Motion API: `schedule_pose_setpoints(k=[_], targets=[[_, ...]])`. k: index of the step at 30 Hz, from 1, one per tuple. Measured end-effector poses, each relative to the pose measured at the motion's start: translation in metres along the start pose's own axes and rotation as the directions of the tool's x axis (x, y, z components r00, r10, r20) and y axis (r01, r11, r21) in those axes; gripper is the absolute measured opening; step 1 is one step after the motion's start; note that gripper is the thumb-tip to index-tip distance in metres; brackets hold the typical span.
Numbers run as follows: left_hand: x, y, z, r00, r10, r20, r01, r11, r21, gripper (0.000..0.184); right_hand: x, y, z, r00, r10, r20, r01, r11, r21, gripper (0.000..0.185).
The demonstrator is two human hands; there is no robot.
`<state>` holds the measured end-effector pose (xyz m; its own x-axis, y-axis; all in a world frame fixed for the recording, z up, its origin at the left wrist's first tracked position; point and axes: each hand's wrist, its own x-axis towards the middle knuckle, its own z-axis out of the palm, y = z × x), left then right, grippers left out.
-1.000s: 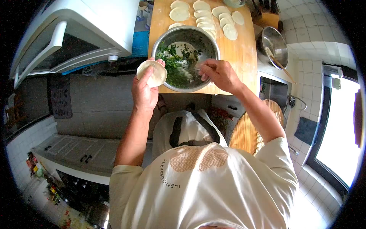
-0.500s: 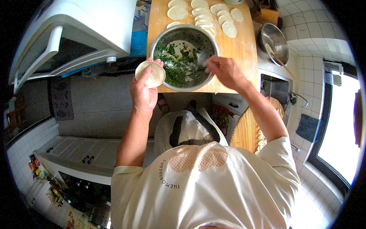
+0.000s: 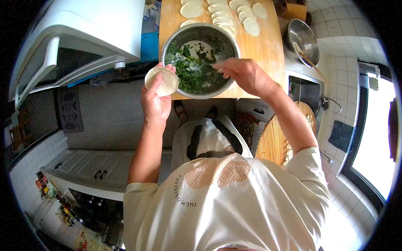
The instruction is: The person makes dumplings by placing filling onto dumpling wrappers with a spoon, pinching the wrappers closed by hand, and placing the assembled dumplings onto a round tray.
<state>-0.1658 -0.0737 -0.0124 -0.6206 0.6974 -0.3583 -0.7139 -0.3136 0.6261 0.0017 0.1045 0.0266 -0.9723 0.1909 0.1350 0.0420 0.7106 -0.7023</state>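
Observation:
My left hand (image 3: 155,98) holds a round dough wrapper (image 3: 167,81) at the near left side of a steel bowl, thumb on top and fingers beneath. Chopped green filling (image 3: 190,71) covers much of the inside of the steel bowl (image 3: 165,42). Over the bowl's right rim reaches my right hand (image 3: 247,75), its fingers closed and pointing inward above the filling. Whatever those fingers grip is blurred and cannot be made out.
Several dough wrappers (image 3: 251,26) lie in overlapping rows on the wooden board (image 3: 268,54) behind the bowl. To the right stand another metal bowl (image 3: 312,39) with chopsticks (image 3: 314,67) and a sink (image 3: 303,90). A ridged round tray (image 3: 268,144) holds pale pieces below my right arm.
My right hand has moved left, farther over the filling in the bowl. The left hand keeps its hold on the wrapper. The whole view has shifted slightly.

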Motion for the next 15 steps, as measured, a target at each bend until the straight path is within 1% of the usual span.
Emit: schedule_pose_setpoints(k=[2,4,6,7,10,12,14,15], targets=[[0.001,0.000,-0.001,1.000,-0.008,-0.008,0.008,1.000,-0.004,0.033,0.010,0.000,-0.001,0.983,0.096,-0.158,-0.112,0.989,-0.098,0.021],[0.003,0.000,-0.002,1.000,-0.008,-0.014,0.008,1.000,-0.007,0.033,0.026,0.012,0.011,0.978,0.112,-0.174,-0.134,0.984,-0.119,0.019],[0.005,0.000,-0.002,1.000,-0.002,-0.022,0.002,1.000,0.007,0.034,0.043,0.019,0.031,0.948,-0.015,-0.319,0.005,0.999,-0.033,0.017],[0.006,0.000,-0.002,1.000,-0.003,-0.019,0.003,1.000,0.012,0.034,0.044,0.015,0.035,0.965,0.006,-0.263,-0.003,1.000,0.011,0.017],[0.005,0.000,-0.004,1.000,-0.005,-0.021,0.006,1.000,0.029,0.036,0.026,0.002,0.038,1.000,-0.009,0.001,0.009,0.999,0.044,0.017],[0.005,-0.001,-0.010,0.999,-0.019,0.050,0.017,0.999,0.038,0.040,0.014,0.002,0.029,0.999,-0.028,-0.032,0.030,0.997,0.074,0.017],[0.006,-0.003,-0.013,0.999,-0.030,0.023,0.029,0.999,0.016,0.040,0.012,0.003,0.025,0.997,-0.032,-0.070,0.040,0.993,0.107,0.017],[0.007,-0.004,-0.015,0.999,-0.034,-0.001,0.034,0.999,-0.010,0.040,0.019,0.006,0.023,0.989,-0.034,-0.142,0.036,0.999,0.009,0.017]])
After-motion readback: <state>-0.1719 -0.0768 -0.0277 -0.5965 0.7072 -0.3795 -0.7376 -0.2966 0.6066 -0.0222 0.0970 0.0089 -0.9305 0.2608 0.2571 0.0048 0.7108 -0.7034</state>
